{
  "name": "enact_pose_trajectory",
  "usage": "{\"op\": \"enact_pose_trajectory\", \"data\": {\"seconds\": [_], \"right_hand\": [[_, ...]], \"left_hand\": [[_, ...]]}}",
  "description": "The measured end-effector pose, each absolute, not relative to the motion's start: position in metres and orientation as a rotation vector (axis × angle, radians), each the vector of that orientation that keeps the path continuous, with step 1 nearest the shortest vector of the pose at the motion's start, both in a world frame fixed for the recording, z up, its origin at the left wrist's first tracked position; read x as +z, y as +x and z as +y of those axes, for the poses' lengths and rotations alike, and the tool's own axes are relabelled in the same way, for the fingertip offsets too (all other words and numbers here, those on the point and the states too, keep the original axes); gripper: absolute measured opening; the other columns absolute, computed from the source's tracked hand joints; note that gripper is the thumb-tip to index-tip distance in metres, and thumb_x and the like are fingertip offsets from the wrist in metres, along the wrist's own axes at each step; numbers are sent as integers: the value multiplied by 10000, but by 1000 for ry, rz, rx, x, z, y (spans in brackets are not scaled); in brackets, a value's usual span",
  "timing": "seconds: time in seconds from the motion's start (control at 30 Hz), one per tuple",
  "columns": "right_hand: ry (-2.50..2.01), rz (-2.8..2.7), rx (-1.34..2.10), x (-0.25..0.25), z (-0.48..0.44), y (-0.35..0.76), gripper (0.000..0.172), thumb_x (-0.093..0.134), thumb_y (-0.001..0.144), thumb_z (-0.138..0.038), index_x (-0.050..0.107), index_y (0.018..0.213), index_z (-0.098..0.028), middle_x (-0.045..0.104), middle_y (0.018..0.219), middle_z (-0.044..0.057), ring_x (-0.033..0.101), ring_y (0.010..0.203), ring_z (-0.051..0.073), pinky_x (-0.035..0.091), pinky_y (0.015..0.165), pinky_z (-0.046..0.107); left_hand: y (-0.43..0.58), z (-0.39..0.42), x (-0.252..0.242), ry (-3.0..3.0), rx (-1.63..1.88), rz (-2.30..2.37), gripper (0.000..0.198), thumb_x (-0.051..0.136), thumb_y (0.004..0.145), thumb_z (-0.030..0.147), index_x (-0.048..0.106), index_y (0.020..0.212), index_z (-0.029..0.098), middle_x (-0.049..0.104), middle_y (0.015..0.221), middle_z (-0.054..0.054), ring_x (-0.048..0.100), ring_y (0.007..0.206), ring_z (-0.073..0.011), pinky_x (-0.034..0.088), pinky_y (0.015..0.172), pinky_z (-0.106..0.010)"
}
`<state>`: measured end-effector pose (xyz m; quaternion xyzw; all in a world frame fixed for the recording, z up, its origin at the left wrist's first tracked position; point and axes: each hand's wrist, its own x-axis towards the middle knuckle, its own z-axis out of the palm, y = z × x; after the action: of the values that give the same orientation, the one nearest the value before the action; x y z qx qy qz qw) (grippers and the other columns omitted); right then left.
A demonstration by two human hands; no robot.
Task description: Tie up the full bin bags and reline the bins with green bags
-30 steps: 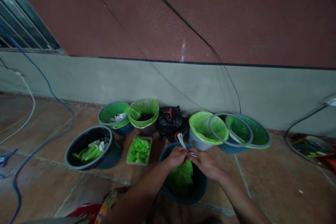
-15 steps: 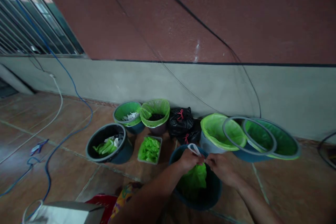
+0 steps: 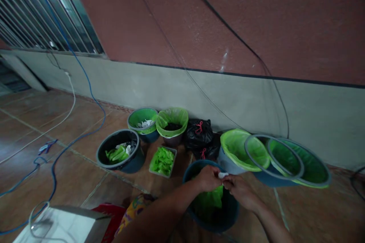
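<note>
Both hands work just above a dark teal plastic bucket point(image 3: 200, 166) lined with a crumpled green plastic bag point(image 3: 208, 202). The left hand point(image 3: 208, 179) and right hand point(image 3: 238, 191) are curled nearly shut, pinching a small white plastic scrap point(image 3: 222, 175) between them, right over the rim. Behind the bucket sits a black garbage bag point(image 3: 199, 133), knotted with red string; to its left, a shallow grey tray point(image 3: 174, 155) of glossy green plastic; to its right, a grey bucket point(image 3: 228, 161) with a green liner.
</note>
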<state>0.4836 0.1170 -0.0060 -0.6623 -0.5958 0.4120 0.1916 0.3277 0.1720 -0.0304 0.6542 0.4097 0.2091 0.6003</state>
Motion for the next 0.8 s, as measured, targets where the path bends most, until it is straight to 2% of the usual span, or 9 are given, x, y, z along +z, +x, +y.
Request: {"op": "enact_pose_trajectory", "data": {"seconds": [0.17,0.33,0.6,0.8], "right_hand": [[-1794,-1666,1030,-5,122,484,258,471,771,-384,651,754,-200,712,786,75,645,773,239,466,752,362],[-1625,-1511,1076,7,127,476,235,508,711,-356,631,844,-206,723,898,84,665,869,250,497,848,380],[-1538,-1216,1303,15,128,467,220,595,667,-381,616,768,-187,677,776,42,615,763,199,493,764,341],[-1595,-1079,1339,12,127,459,204,584,683,-351,630,788,-181,569,606,-16,522,562,127,432,568,266]], "left_hand": [[323,168,-20,1687,632,835,88,589,733,132,665,763,163,618,715,-15,556,689,-154,454,692,-281],[317,171,-5,1741,676,673,142,568,720,114,666,802,175,669,799,-50,581,725,-176,473,715,-293],[322,176,-4,1580,740,756,145,584,714,142,687,805,186,700,818,-48,616,794,-183,501,796,-287],[327,175,-15,1484,834,873,253,542,749,96,722,907,179,738,869,-30,655,799,-163,523,801,-279]]}}
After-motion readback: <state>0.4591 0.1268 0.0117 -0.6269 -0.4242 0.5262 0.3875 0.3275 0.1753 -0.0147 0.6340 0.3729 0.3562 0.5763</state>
